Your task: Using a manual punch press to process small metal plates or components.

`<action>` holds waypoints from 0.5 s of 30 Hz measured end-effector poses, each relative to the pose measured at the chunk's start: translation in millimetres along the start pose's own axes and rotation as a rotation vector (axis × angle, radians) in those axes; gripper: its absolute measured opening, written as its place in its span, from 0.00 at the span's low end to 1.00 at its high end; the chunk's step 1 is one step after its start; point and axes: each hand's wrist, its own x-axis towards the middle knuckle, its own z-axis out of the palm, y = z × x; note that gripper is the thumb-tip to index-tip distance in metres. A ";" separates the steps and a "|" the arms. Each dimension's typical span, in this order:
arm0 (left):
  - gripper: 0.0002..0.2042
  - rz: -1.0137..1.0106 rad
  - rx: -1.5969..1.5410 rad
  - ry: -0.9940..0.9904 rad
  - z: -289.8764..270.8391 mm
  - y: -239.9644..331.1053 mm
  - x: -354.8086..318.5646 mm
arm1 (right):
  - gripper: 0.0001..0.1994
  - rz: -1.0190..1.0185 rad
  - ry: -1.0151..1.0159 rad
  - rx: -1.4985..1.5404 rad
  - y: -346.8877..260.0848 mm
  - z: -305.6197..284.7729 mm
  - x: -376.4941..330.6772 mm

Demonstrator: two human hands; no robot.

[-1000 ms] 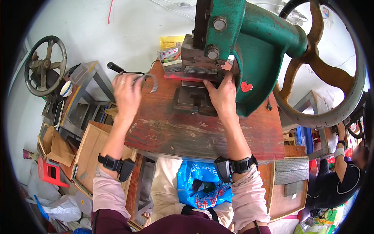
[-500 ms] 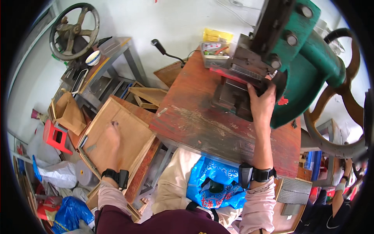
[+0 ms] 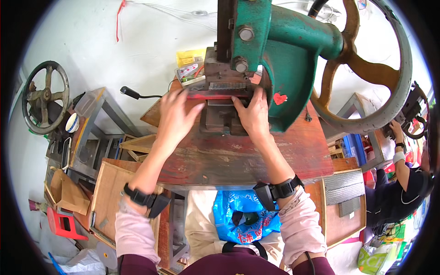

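Observation:
A green hand press (image 3: 293, 78) stands on a worn red-brown table, its dark metal die block (image 3: 224, 68) above a lower metal base (image 3: 222, 120). Across the gap between them lies a long red bar (image 3: 208, 95). My right hand (image 3: 254, 114) grips its right end, thumb in front and fingers reaching behind, partly hidden. At the left end is my left hand (image 3: 176, 114), its thumb stretched away from the bent fingers. Those fingertips are slightly blurred beside the bar; I cannot make out any small piece in them.
The press's big handwheel (image 3: 357, 68) curves at the right. Shallow wooden trays stand left (image 3: 110, 197) and right (image 3: 353, 224), the right one holding grey sheets. A blue plastic bag (image 3: 224, 220) rests on my lap. At far right, another person's arm (image 3: 401, 169) reaches toward machinery.
My left hand has moved from the left wooden tray up to the red bar's left end. My right hand stays at the bar's right end. The whole view has turned right.

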 end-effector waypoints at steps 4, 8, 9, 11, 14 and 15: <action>0.25 -0.072 -0.015 -0.118 37.1 15.7 24.1 | 0.26 -0.017 -0.110 0.088 -5.6 -18.3 -17.7; 0.25 -0.046 0.079 -0.157 34.6 19.3 24.9 | 0.29 -0.218 -0.240 0.118 -13.0 -82.1 -42.3; 0.24 -0.082 0.046 -0.159 35.5 23.0 28.9 | 0.29 -0.256 -0.227 0.061 -9.4 -100.3 -40.9; 0.21 -0.113 0.006 -0.139 41.3 15.7 27.7 | 0.28 -0.264 -0.210 0.048 -9.4 -130.9 -33.0; 0.21 -0.134 0.123 -0.102 38.5 19.9 22.9 | 0.23 -0.367 -0.069 -0.028 -30.1 -179.6 -2.7; 0.22 -0.156 0.109 -0.096 32.9 26.2 24.9 | 0.21 -0.478 0.024 -0.198 -42.4 -201.5 9.7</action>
